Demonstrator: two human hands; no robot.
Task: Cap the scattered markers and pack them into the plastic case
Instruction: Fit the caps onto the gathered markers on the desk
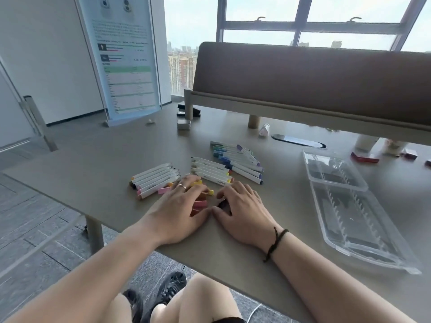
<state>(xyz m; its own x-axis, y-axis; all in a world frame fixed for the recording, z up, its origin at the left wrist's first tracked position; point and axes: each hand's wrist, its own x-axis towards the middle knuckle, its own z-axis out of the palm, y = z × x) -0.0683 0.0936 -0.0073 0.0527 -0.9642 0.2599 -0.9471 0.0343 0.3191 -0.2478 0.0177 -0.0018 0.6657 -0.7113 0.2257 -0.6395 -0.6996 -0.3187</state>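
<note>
Daylight from tall windows (303,19) falls on a grey-brown table (105,164); a padded divider (303,82) stands along its far edge and a poster stand (123,54) at the far left corner. Near the front edge, the left hand (179,210) lies with fingers spread loosely over loose coloured caps (200,202). The right hand (242,210) curls its fingertips round a dark cap (222,203). Three marker clusters (210,172) lie mid-table just beyond the hands. The clear plastic case (349,206) lies open towards the right edge.
</note>
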